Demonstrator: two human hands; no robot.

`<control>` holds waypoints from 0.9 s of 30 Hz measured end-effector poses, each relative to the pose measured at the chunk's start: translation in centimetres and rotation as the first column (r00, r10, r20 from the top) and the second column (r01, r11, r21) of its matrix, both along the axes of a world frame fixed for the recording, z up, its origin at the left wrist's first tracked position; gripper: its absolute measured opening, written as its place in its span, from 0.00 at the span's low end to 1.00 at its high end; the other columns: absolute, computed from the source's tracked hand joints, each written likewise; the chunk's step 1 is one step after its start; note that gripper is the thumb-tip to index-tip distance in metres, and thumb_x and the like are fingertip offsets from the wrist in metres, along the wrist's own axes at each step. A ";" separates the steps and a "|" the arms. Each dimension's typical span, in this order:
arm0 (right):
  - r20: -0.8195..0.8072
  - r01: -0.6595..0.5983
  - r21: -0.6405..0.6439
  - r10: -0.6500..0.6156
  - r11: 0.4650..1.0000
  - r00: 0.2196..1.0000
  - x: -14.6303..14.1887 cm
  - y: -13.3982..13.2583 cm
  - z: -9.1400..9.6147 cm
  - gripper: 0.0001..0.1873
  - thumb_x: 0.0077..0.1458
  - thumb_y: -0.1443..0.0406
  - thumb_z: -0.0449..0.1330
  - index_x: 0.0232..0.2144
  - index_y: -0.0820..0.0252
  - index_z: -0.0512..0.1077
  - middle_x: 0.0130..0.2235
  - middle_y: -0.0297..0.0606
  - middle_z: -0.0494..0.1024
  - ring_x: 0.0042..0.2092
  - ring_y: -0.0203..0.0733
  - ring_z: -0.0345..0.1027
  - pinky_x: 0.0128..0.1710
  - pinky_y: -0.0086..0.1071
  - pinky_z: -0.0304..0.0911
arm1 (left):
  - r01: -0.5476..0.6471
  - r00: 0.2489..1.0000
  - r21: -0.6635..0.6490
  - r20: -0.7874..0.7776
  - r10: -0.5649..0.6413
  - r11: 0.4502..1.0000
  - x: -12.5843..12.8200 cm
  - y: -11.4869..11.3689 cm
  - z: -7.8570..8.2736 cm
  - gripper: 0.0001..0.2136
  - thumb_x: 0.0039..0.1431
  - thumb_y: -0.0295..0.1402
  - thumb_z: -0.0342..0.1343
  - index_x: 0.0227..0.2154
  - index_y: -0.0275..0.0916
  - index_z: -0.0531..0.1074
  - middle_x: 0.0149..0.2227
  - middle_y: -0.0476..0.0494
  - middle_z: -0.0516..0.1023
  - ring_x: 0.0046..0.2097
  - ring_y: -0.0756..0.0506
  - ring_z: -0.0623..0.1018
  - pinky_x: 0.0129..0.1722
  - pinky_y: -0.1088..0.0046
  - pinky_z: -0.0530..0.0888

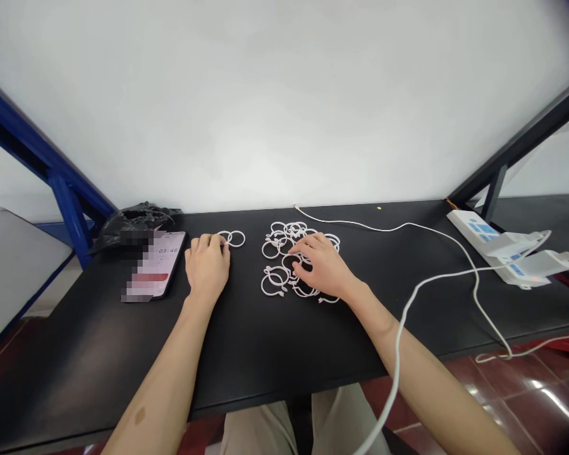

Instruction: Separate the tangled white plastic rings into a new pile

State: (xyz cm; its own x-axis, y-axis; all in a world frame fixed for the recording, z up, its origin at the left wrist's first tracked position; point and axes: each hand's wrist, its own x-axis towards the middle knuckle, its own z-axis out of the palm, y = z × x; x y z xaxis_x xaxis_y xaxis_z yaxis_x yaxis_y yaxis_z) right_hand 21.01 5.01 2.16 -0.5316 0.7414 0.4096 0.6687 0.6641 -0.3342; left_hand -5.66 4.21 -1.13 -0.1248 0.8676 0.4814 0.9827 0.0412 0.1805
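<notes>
Right grip (325,262) spread over white rings (294,229); left grip (206,268) unclear; black bag (128,220), contents hidden.

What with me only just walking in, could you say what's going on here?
A person is handling white rings with bare hands at a black table. The right hand is over the main cluster of rings. The left hand is at two overlapping rings set apart from it, beside a phone. Whether either hand grips one is unclear.
</notes>
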 end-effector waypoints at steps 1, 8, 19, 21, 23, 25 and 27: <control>0.007 -0.018 -0.008 0.018 1.000 1.000 0.1 0.0 0.0 0.11 0.56 0.68 0.60 0.42 0.56 0.75 0.43 0.43 0.76 0.50 0.51 0.64 0.52 0.50 0.65 | -0.012 1.000 0.000 -0.001 0.012 1.000 -0.1 0.0 0.0 0.09 0.64 0.33 0.47 0.38 0.40 0.73 0.42 0.35 0.77 0.45 0.33 0.72 0.39 0.56 0.68; 0.017 -0.072 -0.094 0.074 0.993 0.997 0.4 -0.4 0.1 0.09 0.51 0.73 0.59 0.33 0.56 0.76 0.43 0.40 0.76 0.51 0.50 0.61 0.54 0.49 0.64 | -0.116 0.992 -0.014 0.041 0.117 0.993 -1.0 0.1 -0.1 0.11 0.64 0.32 0.47 0.39 0.37 0.74 0.43 0.31 0.78 0.49 0.30 0.72 0.46 0.50 0.67; -0.090 -0.038 -0.023 0.036 0.999 0.995 -0.2 -0.5 0.1 0.03 0.58 0.68 0.59 0.33 0.57 0.74 0.49 0.44 0.74 0.53 0.49 0.64 0.54 0.50 0.66 | 0.443 0.867 0.154 0.178 -0.466 0.883 3.7 -1.1 1.5 0.08 0.67 0.36 0.51 0.44 0.42 0.71 0.44 0.42 0.79 0.48 0.40 0.74 0.50 0.60 0.71; -0.124 -0.023 0.012 0.025 1.000 0.992 -0.5 -0.7 0.0 0.03 0.59 0.68 0.59 0.35 0.57 0.73 0.51 0.45 0.72 0.54 0.49 0.64 0.55 0.49 0.66 | 0.560 0.801 0.127 0.170 -0.574 0.819 4.8 -1.6 1.6 0.08 0.67 0.38 0.53 0.43 0.42 0.71 0.42 0.44 0.79 0.45 0.42 0.74 0.47 0.61 0.72; -0.139 -0.027 0.023 0.030 0.999 0.990 -0.9 -0.8 -0.2 0.03 0.60 0.67 0.58 0.35 0.58 0.73 0.52 0.46 0.70 0.55 0.48 0.65 0.56 0.48 0.66 | 0.609 0.772 0.100 0.151 -0.617 0.787 5.4 -2.0 1.6 0.07 0.67 0.38 0.53 0.42 0.42 0.71 0.40 0.44 0.79 0.43 0.42 0.74 0.44 0.63 0.72; -0.141 -0.036 0.012 0.038 0.999 0.989 -1.3 -0.9 -0.4 0.03 0.61 0.66 0.58 0.34 0.58 0.72 0.54 0.47 0.68 0.56 0.49 0.65 0.55 0.47 0.67 | 0.613 0.775 0.094 0.120 -0.620 0.784 5.6 -2.1 1.6 0.06 0.68 0.36 0.52 0.40 0.41 0.71 0.38 0.44 0.79 0.41 0.43 0.73 0.42 0.64 0.72; -0.145 -0.036 -0.008 0.034 0.999 0.989 -1.7 -1.0 -0.4 0.04 0.62 0.65 0.58 0.35 0.58 0.72 0.56 0.48 0.67 0.56 0.49 0.66 0.55 0.47 0.68 | 0.606 0.784 0.102 0.095 -0.614 0.789 5.5 -2.0 1.6 0.06 0.69 0.34 0.50 0.38 0.40 0.71 0.36 0.44 0.79 0.39 0.44 0.72 0.41 0.64 0.72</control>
State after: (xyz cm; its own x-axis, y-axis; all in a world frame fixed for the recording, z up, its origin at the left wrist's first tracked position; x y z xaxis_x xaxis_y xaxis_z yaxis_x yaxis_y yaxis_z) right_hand 19.33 4.00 1.71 -0.4930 0.7278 0.4767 0.5891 0.6824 -0.4327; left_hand -0.14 2.21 0.51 0.3614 0.7507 0.5530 0.7705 -0.5745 0.2763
